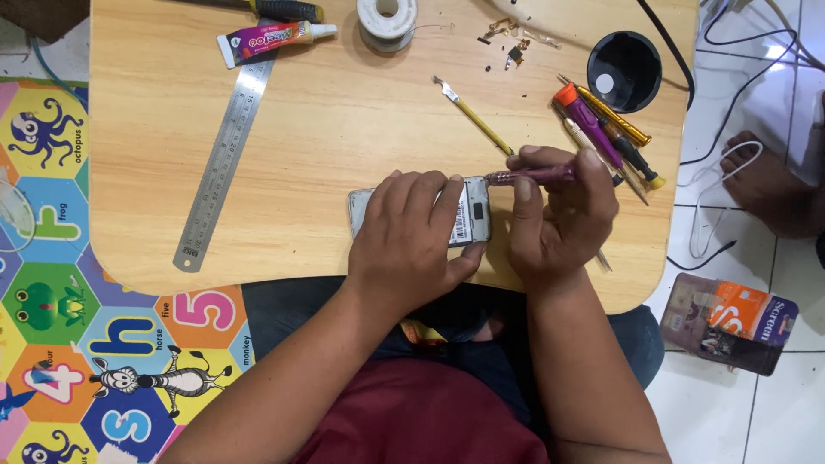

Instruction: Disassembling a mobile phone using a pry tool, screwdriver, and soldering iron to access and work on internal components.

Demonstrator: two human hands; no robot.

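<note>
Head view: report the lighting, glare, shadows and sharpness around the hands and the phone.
Head view: even, soft light on the wooden table; only faint shadows under the left hand and right hand; mild sheen on the steel ruler; the white floor tiles at right look washed out; the phone and purple screwdriver are sharp, without motion blur.

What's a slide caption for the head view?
Left hand steadies an opened phone on a wooden table while the right hand works a purple screwdriver at its edge.

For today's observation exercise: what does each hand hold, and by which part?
The right hand grips a purple screwdriver by its handle. The left hand presses down on the opened phone, covering its middle.
</note>
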